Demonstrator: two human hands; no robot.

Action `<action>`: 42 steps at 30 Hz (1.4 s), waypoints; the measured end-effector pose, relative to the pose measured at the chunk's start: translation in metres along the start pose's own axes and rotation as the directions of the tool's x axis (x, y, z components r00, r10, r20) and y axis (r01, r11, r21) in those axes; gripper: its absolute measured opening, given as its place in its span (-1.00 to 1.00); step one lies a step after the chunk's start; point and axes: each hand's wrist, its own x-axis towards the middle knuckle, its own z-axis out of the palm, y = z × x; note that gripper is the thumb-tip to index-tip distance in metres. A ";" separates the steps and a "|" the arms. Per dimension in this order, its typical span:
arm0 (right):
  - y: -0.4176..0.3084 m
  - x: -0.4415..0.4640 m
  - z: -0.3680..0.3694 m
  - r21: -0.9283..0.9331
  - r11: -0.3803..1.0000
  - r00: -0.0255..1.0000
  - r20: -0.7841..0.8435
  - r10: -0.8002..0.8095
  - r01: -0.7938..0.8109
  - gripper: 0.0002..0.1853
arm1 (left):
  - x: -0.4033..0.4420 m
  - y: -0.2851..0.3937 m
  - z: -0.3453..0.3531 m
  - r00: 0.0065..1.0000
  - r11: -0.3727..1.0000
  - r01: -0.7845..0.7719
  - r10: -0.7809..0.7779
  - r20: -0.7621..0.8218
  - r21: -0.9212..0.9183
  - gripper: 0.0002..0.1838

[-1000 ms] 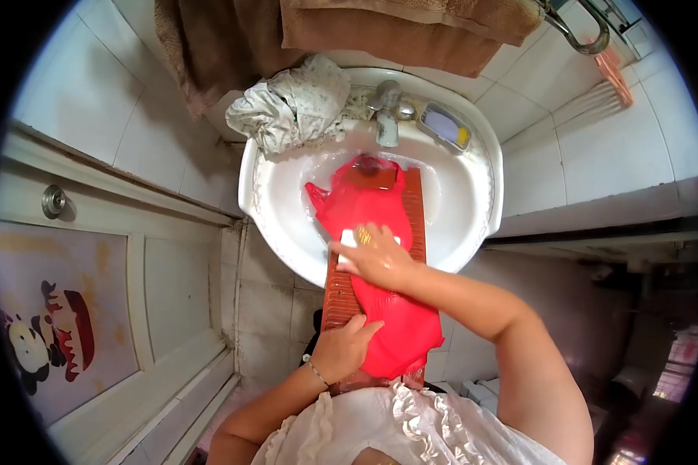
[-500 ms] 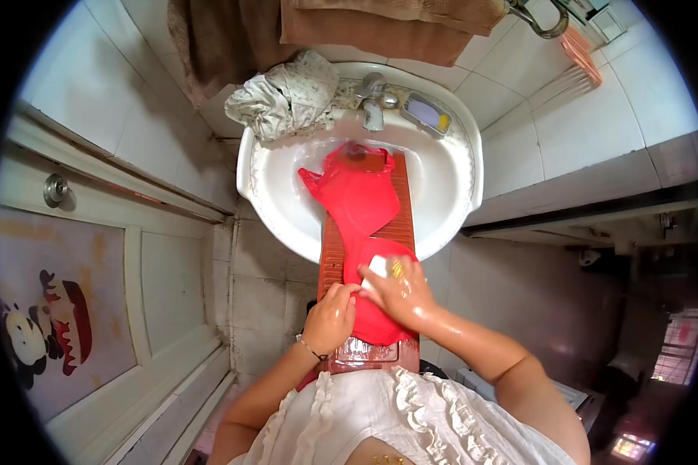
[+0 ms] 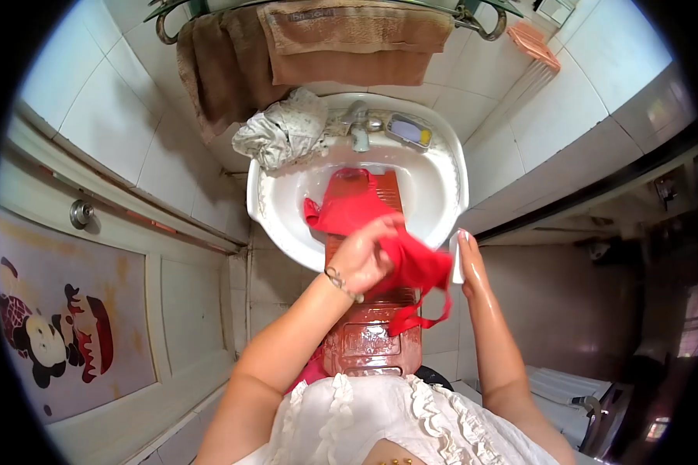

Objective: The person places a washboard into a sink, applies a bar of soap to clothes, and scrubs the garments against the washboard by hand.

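A wet red garment (image 3: 357,209) lies partly in the white sink (image 3: 279,232) and partly over a reddish-brown washboard (image 3: 372,341) that leans out of the basin. My left hand (image 3: 363,256) grips the garment near its middle, and the near part is lifted, with a strap hanging down. Off to the right of the cloth, my right hand (image 3: 471,263) holds a white bar (image 3: 457,260), apart from the board.
Beside the faucet (image 3: 359,138) sit a dish with soap (image 3: 409,131) and, at the left, a bundled patterned cloth (image 3: 281,130). Brown towels (image 3: 353,46) hang above. A door (image 3: 186,302) stands at left, and a pink rack (image 3: 533,46) is at upper right.
My left hand has moved up and taken hold of the garment, lifting its near part off the board. My right hand has moved right, away from the cloth, with the white bar.
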 end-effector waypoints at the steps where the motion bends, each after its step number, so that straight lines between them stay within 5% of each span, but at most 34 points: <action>1: 0.005 0.000 -0.006 0.024 0.999 1.000 -0.006 0.022 -0.022 -0.42 | 0.007 0.011 -0.007 0.979 0.989 -0.142 0.133 -0.152 -0.052 -0.75; 4: 0.012 -0.008 -0.018 -0.011 0.999 0.999 -0.025 -0.035 0.034 -0.41 | 0.040 0.041 -0.036 0.706 0.809 -0.586 0.536 -0.463 0.043 -0.74; 6: 0.011 -0.021 -0.020 0.009 1.000 1.000 -0.024 -0.010 0.010 -0.39 | 0.051 0.054 -0.082 0.513 0.730 -0.395 0.679 -0.525 0.558 -0.56; 7: 0.011 -0.029 -0.019 -0.003 1.000 0.998 -0.055 0.024 -0.024 -0.38 | 0.050 0.060 -0.132 0.549 0.388 0.115 0.742 -0.384 0.914 -0.50; 8: 0.013 -0.033 -0.020 -0.015 0.998 0.995 -0.086 0.052 -0.053 -0.38 | 0.049 0.065 -0.163 0.646 -0.181 0.530 0.719 -0.256 0.829 -0.44; 9: 0.025 -0.031 -0.024 -0.056 0.998 0.994 -0.106 0.028 -0.034 -0.38 | 0.050 0.061 -0.145 0.651 -0.188 0.521 0.719 -0.245 0.833 -0.44; 11: 0.023 -0.038 -0.024 -0.032 0.998 0.994 -0.087 0.060 -0.063 -0.37 | 0.045 0.042 -0.092 0.848 -0.739 0.518 0.511 -0.144 0.430 -0.40; 14: 0.041 -0.044 -0.029 -0.035 0.997 0.996 -0.056 0.071 -0.073 -0.41 | 0.048 0.052 -0.107 0.903 -0.780 0.429 0.373 -0.213 0.455 -0.45; 16: 0.041 -0.046 -0.028 -0.076 0.992 0.992 -0.082 0.094 -0.100 -0.41 | 0.060 0.061 -0.095 0.894 -0.718 0.448 0.369 -0.254 0.532 -0.67; 19: 0.048 -0.042 -0.032 -0.071 0.995 0.994 -0.090 0.059 -0.066 -0.43 | 0.085 0.091 -0.061 0.922 -0.858 0.273 0.362 0.136 0.435 -0.78; 22: 0.028 -0.048 -0.027 -0.083 0.993 0.994 -0.086 0.073 -0.080 -0.44 | 0.097 0.108 0.004 0.830 -0.925 0.147 0.308 0.465 0.351 -0.83; 25: 0.012 -0.051 -0.018 0.007 0.997 0.992 -0.098 0.076 -0.076 -0.41 | 0.079 0.083 0.064 0.811 -0.976 0.074 0.177 0.558 0.202 -0.86; 26: 0.010 -0.049 -0.017 0.008 0.997 0.992 -0.097 0.078 -0.078 -0.41 | 0.072 0.074 0.065 0.758 -0.977 -0.064 0.085 0.647 0.204 -0.85; 28: 0.008 -0.047 -0.016 -0.035 0.999 0.997 -0.079 -0.002 -0.001 -0.45 | 0.048 0.050 0.055 0.771 -0.964 -0.200 -0.045 0.635 0.174 -0.87; 32: -0.018 -0.047 0.009 -0.217 0.953 0.976 0.011 -0.216 0.214 -0.52 | -0.032 -0.028 -0.014 0.992 -0.903 -0.072 -0.022 0.120 0.425 -0.85; 33: -0.016 -0.046 0.019 -0.294 0.905 0.951 0.078 -0.299 0.309 -0.54 | -0.052 -0.048 -0.034 0.993 -0.880 -0.060 -0.005 0.117 0.471 -0.84; 35: -0.025 -0.063 0.056 -0.479 0.589 0.754 0.318 -0.575 0.651 -0.53 | -0.071 -0.067 -0.048 0.994 -0.853 -0.046 0.014 0.111 0.519 -0.83; 37: -0.024 -0.076 0.093 -0.450 0.341 0.565 0.662 -0.492 0.825 -0.55 | -0.079 -0.078 -0.046 0.967 -0.806 -0.006 0.145 0.208 0.591 -0.84; 38: -0.002 -0.077 0.107 -0.521 0.104 0.507 0.734 -0.452 0.847 -0.55 | -0.086 -0.083 -0.048 0.968 -0.803 0.002 0.152 0.201 0.596 -0.84; 42: 0.005 -0.014 0.129 -0.605 -0.118 0.490 0.730 -0.477 0.787 -0.52 | -0.092 -0.085 -0.046 0.978 -0.784 0.097 0.190 0.089 0.613 -0.86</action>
